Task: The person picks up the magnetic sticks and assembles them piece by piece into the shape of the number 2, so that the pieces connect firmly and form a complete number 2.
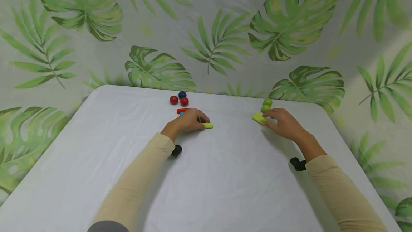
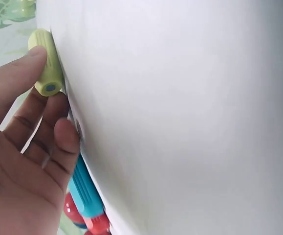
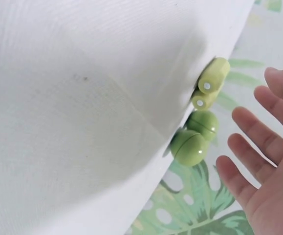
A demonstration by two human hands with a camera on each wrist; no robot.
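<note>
My left hand pinches a short yellow-green ribbed rod at the table surface. The thumb lies on the rod's near side, and the fingertips behind it are partly hidden. By the left hand are a blue rod and a red rod. Across the table my right hand has its fingers spread and holds nothing. In the right wrist view it is apart from two yellow-green rods lying side by side. Two green balls sit close to those rods.
Two red balls, one farther left and one nearer the rods, lie beside a dark blue ball. A white cloth covers the table. Behind its far edge hangs a leaf-patterned cloth.
</note>
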